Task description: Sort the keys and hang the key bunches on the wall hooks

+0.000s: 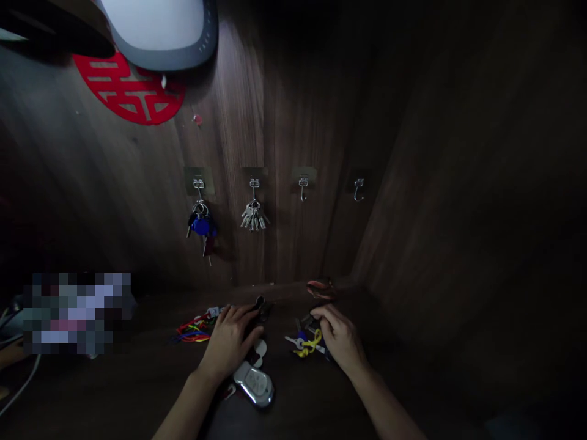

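Observation:
My left hand (230, 339) lies flat over the dark surface with its fingers stretched and the thumb apart. At its fingertips is a small dark keyring item (261, 305). Bright coloured cords (192, 330) stick out to its left. By its wrist rests a silver car key fob (257, 384), with pale round tags (260, 349) just above it. My right hand (342, 339) is closed, thumb and index finger pinching the edge of a bunch of keys (300, 342). This bunch has a yellow cord (312, 345) and a blue-headed key, and it rests on the surface.
On the wooden back panel, two hooks carry a blue-tagged key bunch (200, 225) and a silver key bunch (255, 217). Two bare hooks, a middle one (303, 188) and a right one (359, 189), follow. An orange-brown item (321, 288) lies behind my right hand. Caps (165, 36) hang above.

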`<act>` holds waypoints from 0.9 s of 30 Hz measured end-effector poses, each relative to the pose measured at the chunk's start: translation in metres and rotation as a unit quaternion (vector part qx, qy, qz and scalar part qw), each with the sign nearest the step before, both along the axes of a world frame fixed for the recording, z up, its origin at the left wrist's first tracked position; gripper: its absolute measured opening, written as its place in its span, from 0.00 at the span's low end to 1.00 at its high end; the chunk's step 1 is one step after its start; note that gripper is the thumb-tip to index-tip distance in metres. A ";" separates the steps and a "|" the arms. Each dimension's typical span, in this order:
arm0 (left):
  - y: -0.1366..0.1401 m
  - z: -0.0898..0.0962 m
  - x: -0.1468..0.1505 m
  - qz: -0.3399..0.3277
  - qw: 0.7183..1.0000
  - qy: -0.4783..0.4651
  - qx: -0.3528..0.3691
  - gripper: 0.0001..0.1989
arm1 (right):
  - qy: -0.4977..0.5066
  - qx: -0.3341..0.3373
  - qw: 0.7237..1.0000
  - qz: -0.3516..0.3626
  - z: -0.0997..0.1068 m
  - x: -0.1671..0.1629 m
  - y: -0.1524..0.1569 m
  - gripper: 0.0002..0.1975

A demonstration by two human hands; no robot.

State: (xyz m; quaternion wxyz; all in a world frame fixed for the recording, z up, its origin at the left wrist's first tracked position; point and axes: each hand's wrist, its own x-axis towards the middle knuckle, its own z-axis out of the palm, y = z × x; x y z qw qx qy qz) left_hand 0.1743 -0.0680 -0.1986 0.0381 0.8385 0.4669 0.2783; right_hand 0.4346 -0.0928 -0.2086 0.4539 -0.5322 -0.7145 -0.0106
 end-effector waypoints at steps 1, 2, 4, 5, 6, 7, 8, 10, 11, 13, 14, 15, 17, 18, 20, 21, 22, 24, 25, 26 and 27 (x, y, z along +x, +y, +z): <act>0.001 -0.002 -0.002 0.001 1.000 -0.021 0.000 0.15 | 0.002 0.003 1.000 0.001 0.000 0.000 0.000 0.16; 0.002 -0.003 -0.004 0.004 0.999 -0.046 -0.001 0.13 | 0.002 0.005 1.000 0.003 0.001 0.000 -0.001 0.16; 0.004 -0.006 -0.008 0.012 0.995 -0.094 -0.012 0.10 | 0.004 0.007 1.000 0.008 0.000 0.000 -0.001 0.16; 0.005 -0.006 -0.009 0.013 0.993 -0.112 -0.020 0.09 | 0.004 0.008 1.000 0.009 0.000 0.000 -0.001 0.16; 0.005 -0.006 -0.010 0.012 0.992 -0.125 -0.028 0.08 | 0.005 0.008 1.000 0.009 -0.001 0.000 0.000 0.16; 0.004 -0.006 -0.010 0.010 0.991 -0.130 -0.033 0.08 | 0.005 0.009 1.000 0.009 -0.002 0.000 0.000 0.15; 0.003 -0.005 -0.010 0.006 0.991 -0.129 -0.037 0.09 | 0.004 0.009 1.000 0.008 -0.002 0.000 0.000 0.15; 0.001 -0.002 -0.009 0.005 0.994 -0.104 -0.039 0.11 | 0.002 0.007 1.000 0.010 -0.003 -0.001 0.001 0.15; 0.000 -0.001 -0.008 0.010 0.996 -0.085 -0.039 0.14 | 0.002 0.007 1.000 0.011 -0.003 -0.001 0.001 0.15; -0.002 -0.001 -0.007 0.028 0.998 -0.045 -0.041 0.18 | 0.002 0.006 1.000 0.012 -0.003 -0.002 0.001 0.15; -0.002 -0.001 -0.007 0.036 0.998 -0.032 -0.044 0.18 | 0.002 0.006 1.000 0.013 -0.003 -0.002 0.000 0.15; -0.001 -0.002 -0.007 0.041 0.998 -0.026 -0.046 0.18 | 0.003 0.006 1.000 0.014 -0.003 -0.002 0.000 0.15; -0.001 -0.004 -0.008 0.040 0.998 -0.032 -0.045 0.15 | 0.008 0.008 1.000 0.012 -0.002 -0.003 -0.001 0.15; 0.000 -0.005 -0.008 0.038 0.998 -0.041 -0.042 0.14 | 0.012 0.009 1.000 0.010 -0.002 -0.003 -0.001 0.15; 0.000 -0.005 -0.008 0.039 0.997 -0.058 -0.036 0.12 | 0.020 0.014 1.000 0.006 -0.001 -0.003 -0.001 0.15; -0.001 -0.005 -0.008 0.043 0.997 -0.062 -0.036 0.11 | 0.023 0.018 1.000 0.006 0.000 -0.003 -0.001 0.15; -0.001 -0.004 -0.008 0.046 0.996 -0.063 -0.040 0.10 | 0.026 0.024 0.999 0.006 0.000 -0.003 -0.001 0.14; -0.002 -0.002 -0.008 0.054 0.995 -0.066 -0.051 0.08 | 0.032 0.039 0.999 0.010 0.001 -0.004 -0.001 0.14; -0.003 -0.001 -0.008 0.056 0.994 -0.070 -0.056 0.08 | 0.036 0.046 0.998 0.012 0.001 -0.004 -0.001 0.14; -0.003 0.000 -0.008 0.059 0.994 -0.075 -0.060 0.08 | 0.039 0.052 0.998 0.014 0.002 -0.005 -0.002 0.14; -0.003 0.001 -0.009 0.061 0.993 -0.079 -0.061 0.08 | 0.041 0.056 0.997 0.014 0.003 -0.005 -0.002 0.14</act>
